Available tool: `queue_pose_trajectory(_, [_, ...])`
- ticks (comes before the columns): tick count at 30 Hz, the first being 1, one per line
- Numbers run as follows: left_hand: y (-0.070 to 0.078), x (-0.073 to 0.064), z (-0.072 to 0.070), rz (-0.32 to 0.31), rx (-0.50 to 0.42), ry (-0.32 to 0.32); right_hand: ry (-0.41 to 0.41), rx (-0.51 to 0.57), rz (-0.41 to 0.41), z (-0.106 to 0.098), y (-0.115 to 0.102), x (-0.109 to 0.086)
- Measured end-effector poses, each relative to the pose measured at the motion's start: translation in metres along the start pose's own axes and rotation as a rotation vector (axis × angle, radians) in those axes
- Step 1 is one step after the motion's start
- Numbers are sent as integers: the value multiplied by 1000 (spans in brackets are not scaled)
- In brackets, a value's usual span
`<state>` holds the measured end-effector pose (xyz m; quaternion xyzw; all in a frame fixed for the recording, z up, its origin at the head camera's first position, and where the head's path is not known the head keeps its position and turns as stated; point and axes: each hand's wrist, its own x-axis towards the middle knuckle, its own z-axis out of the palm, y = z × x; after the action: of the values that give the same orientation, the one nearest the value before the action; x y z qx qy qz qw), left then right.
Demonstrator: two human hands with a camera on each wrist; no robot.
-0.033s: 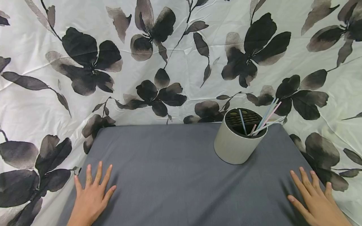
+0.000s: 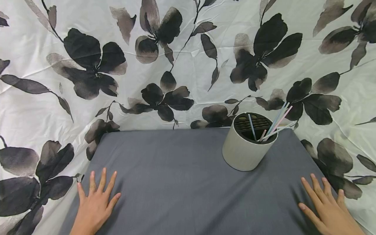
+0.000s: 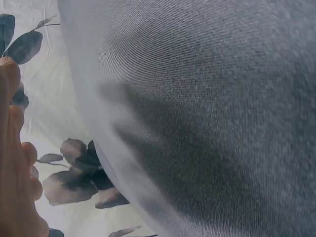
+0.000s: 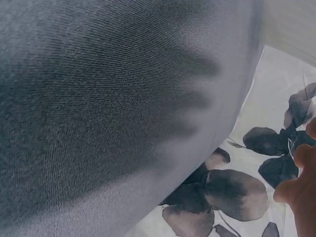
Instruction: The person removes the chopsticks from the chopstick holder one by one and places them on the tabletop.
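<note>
My left hand (image 2: 95,205) is at the lower left of the head view, palm down with its fingers spread straight. It holds nothing, and its shadow falls on the grey cloth. At the lower right my right hand (image 2: 330,209) has the same spread, also with nothing in it. Both wrist views show the fingers at the frame's edge, apart from the cloth, with shadows beside them. Nearer the right hand, towards the back, stands a white round holder (image 2: 245,153) with a black slotted top. Several thin straw-like sticks (image 2: 279,119), pale blue, pink and white, lean out of it.
The grey-covered table (image 2: 176,176) has its back edge against a white cloth (image 2: 205,91) printed with dark flowers. That cloth also hangs along the left and right sides. A soft crease runs across the grey cover in front of the holder.
</note>
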<state>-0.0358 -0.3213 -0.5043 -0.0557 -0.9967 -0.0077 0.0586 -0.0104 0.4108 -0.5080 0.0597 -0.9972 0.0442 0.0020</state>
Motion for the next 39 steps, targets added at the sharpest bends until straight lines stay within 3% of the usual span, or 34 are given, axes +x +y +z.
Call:
queue_pose_trajectory(14, [-1, 3, -2, 9, -21, 28, 66, 5, -36, -10, -14, 5])
queue_pose_trajectory(22, [5, 13, -5, 2, -27, 18, 96, 68, -29, -15, -14, 6])
queue_pose_trajectory(33, [25, 30, -13, 19, -126, 65, 318, 208, -93, -26, -26, 9])
queue_pose_trajectory(39, [42, 39, -12, 40, -248, 101, 526, 280, -147, -34, -41, 22])
